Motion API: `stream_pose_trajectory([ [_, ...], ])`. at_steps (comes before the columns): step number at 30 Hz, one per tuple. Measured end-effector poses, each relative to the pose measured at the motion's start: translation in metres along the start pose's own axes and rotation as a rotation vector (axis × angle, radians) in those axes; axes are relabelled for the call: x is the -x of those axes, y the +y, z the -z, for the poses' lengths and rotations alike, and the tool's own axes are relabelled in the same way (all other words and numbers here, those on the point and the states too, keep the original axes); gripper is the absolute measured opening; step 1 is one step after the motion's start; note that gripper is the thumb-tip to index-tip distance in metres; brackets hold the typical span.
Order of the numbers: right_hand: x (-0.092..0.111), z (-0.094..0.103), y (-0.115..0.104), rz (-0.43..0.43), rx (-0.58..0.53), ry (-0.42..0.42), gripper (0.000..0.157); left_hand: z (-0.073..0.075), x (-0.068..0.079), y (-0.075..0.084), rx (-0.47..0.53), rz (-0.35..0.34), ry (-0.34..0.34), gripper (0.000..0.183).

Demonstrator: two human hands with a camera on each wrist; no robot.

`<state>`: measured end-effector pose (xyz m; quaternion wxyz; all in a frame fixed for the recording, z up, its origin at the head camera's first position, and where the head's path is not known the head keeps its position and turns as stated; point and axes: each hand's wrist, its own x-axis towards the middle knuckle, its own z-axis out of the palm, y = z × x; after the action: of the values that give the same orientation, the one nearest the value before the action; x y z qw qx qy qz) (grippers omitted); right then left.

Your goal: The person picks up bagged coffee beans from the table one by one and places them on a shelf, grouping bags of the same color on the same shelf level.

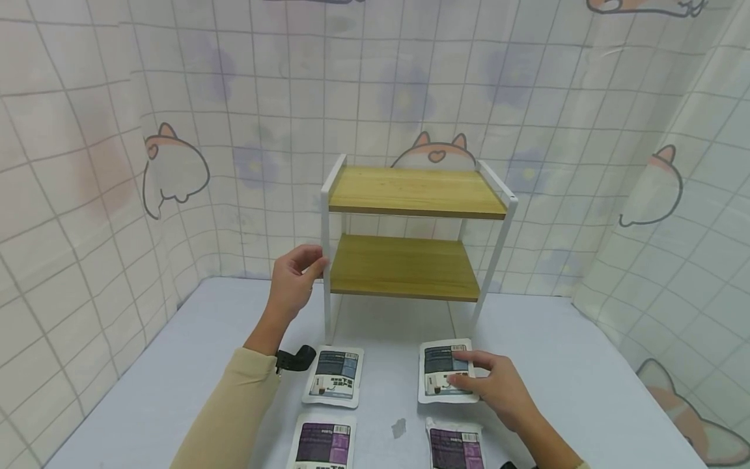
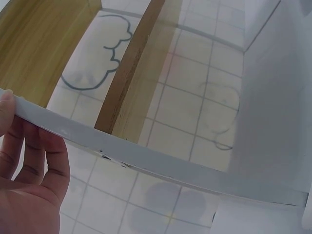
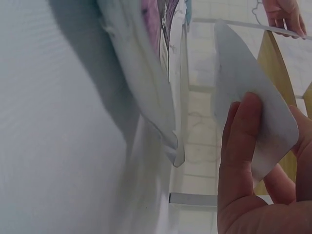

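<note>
A two-tier rack (image 1: pixel 404 267) with wood boards and a white frame stands on the white table. My left hand (image 1: pixel 293 280) pinches its left front post (image 1: pixel 325 306), thumb on one side and fingers behind, as the left wrist view also shows. My right hand (image 1: pixel 498 387) holds a flat white-edged pouch (image 1: pixel 436 368) with a dark blue label by its right side. In the right wrist view this pouch (image 3: pixel 239 73) is tilted, raised off the table, with fingers against its plain white back. A matching blue-label pouch (image 1: pixel 335 374) lies left of it, below the left wrist.
Two purple-label pouches lie nearer me, one on the left (image 1: pixel 322 443) and one on the right (image 1: pixel 456 449). Between them is a small grey patch (image 1: pixel 398 428) on the table (image 1: pixel 234 312). A grid-patterned curtain (image 1: pixel 281 130) with cartoon animals surrounds the table's back and sides.
</note>
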<state>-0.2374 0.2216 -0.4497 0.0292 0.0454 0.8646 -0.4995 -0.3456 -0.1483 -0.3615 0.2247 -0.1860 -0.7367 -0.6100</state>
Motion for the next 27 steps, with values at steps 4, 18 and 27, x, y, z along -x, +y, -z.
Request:
stream_pose_trajectory([
  [4, 0.001, 0.0, -0.002, -0.003, -0.008, -0.002, 0.06, 0.0, 0.0, 0.0, -0.007, 0.0, -0.002, 0.024],
  [18, 0.006, 0.004, -0.01, -0.006, -0.068, -0.013, 0.061, 0.0, 0.0, 0.001, -0.038, 0.01, 0.008, 0.025],
  [27, 0.009, 0.008, -0.016, 0.011, -0.143, -0.039, 0.06, 0.001, 0.0, 0.002, -0.036, 0.013, 0.005, 0.023],
])
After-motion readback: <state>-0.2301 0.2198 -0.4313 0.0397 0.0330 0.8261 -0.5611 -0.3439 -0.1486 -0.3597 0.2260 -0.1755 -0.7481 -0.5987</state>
